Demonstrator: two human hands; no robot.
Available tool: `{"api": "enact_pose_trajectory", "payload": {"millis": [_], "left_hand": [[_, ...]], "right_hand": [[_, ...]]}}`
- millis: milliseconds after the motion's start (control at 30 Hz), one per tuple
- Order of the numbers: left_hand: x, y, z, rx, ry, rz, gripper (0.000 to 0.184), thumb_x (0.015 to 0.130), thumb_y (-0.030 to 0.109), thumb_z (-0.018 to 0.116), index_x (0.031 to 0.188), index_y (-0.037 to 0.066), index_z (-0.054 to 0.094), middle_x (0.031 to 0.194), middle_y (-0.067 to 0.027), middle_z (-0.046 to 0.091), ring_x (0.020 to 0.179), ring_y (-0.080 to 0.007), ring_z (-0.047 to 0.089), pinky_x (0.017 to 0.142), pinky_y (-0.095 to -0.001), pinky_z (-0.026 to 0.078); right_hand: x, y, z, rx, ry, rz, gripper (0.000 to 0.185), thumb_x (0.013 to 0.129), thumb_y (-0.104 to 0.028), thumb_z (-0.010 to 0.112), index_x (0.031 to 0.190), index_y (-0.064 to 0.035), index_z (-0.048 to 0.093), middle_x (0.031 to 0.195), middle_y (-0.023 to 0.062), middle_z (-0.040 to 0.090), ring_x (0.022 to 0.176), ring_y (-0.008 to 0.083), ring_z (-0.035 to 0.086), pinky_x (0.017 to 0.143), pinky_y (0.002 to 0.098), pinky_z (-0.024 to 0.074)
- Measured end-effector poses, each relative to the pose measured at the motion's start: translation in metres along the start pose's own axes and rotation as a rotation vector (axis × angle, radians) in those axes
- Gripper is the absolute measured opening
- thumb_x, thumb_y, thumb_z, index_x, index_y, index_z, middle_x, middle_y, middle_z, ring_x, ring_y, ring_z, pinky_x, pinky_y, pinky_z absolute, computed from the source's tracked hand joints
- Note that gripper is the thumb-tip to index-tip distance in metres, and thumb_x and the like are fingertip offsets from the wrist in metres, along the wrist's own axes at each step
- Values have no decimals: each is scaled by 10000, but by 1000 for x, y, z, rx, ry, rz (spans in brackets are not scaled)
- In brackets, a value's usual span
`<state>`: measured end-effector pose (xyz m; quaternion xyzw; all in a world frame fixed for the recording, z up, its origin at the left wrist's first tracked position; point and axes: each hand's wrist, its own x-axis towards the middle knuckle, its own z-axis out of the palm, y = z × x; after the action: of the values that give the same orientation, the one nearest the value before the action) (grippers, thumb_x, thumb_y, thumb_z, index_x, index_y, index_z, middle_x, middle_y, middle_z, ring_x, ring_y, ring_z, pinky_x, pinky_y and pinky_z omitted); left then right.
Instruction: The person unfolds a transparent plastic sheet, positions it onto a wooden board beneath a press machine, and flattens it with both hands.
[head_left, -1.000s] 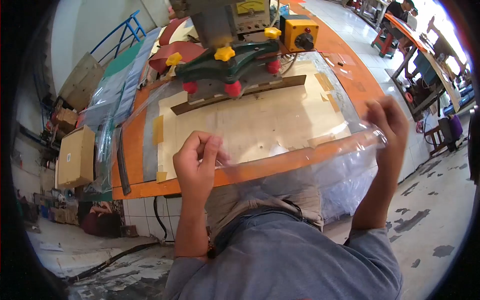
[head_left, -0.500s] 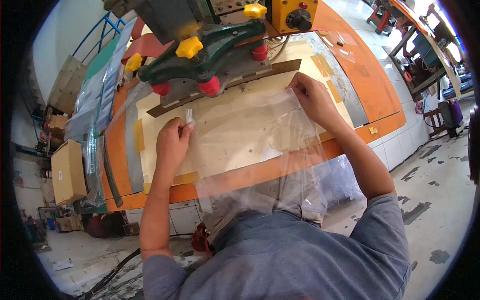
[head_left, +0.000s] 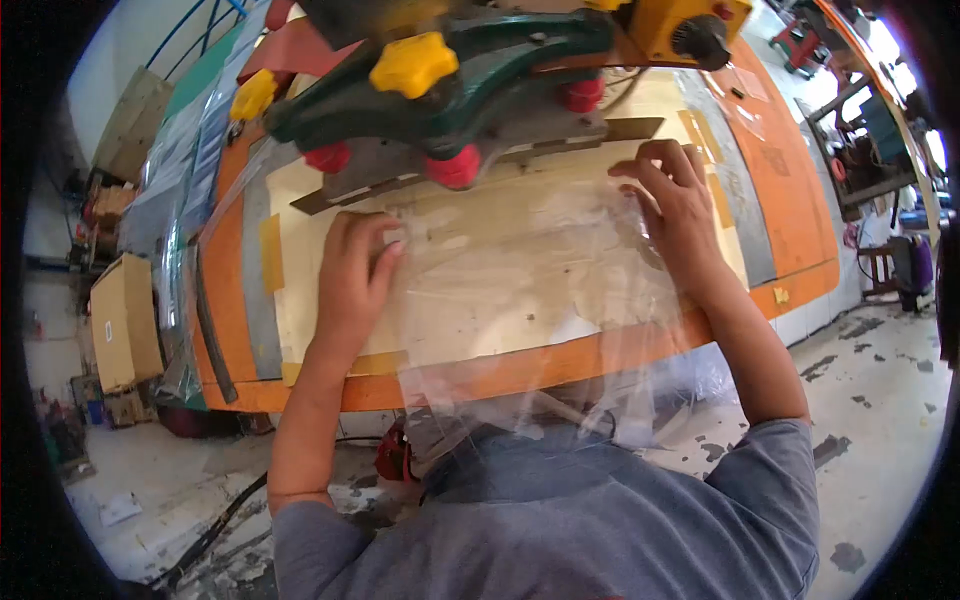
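A clear plastic sheet lies over the pale board, its near part draping past the table's front edge toward my shirt. At the sheet's left edge is my left hand, thumb and curled fingers apart. My right hand hovers by the far right corner with its fingers spread and bent. Neither hand shows a grip on the sheet, though the exact contact at the fingertips is hard to make out. Just beyond the sheet stands a green press head with red knobs and a yellow star knob above a flat metal bar.
The orange table has a rounded right end. A yellow control box with a black dial stands behind. Plastic sheets lie at the left, above a cardboard box. A black cable runs along the floor.
Both hands have gone from pinching the sheet to loosened fingers. The right hand has lifted its fingers apart at the corner. The camera view has shifted closer to the press.
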<state>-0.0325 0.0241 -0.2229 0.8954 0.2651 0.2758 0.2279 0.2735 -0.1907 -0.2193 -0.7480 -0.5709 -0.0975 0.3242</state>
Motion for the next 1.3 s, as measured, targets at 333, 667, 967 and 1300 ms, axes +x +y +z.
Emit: {"api": "enact_pose_trajectory", "payload": {"millis": [333,667,967,1300], "left_hand": [[8,-7,-17,260,-251,346,339,889,29,703,1218,103,737,1125,-68,721,1102,-288,649,989,-449,463],[9,-7,-21,216,-292,359,365,890,3,679,1240,87,738,1185,-85,739,1137,-308,661,1018,-455,480],[8,-11,-19,202,-255,363,368,882,-32,673,1225,78,752,1167,-101,740,1116,-320,664,999,-457,499],[4,-15,-19,218,-248,353,482,823,-45,686,1276,108,745,1225,-57,743,1106,-280,669,1003,-428,487]], "right_hand": [[5,12,-14,-221,-181,-296,327,788,-14,704,1075,-141,795,1105,-29,722,1091,225,604,935,373,485],[27,-1,-47,-99,-331,-317,346,821,5,663,1152,-79,718,1141,65,732,1142,291,603,994,431,493],[14,-8,-49,37,-386,-106,360,945,-417,766,1029,-69,723,894,126,668,958,326,637,865,470,509],[-24,-5,-42,-38,-322,-65,264,945,-323,780,1058,-89,737,1005,43,758,930,235,642,817,401,539]]}}
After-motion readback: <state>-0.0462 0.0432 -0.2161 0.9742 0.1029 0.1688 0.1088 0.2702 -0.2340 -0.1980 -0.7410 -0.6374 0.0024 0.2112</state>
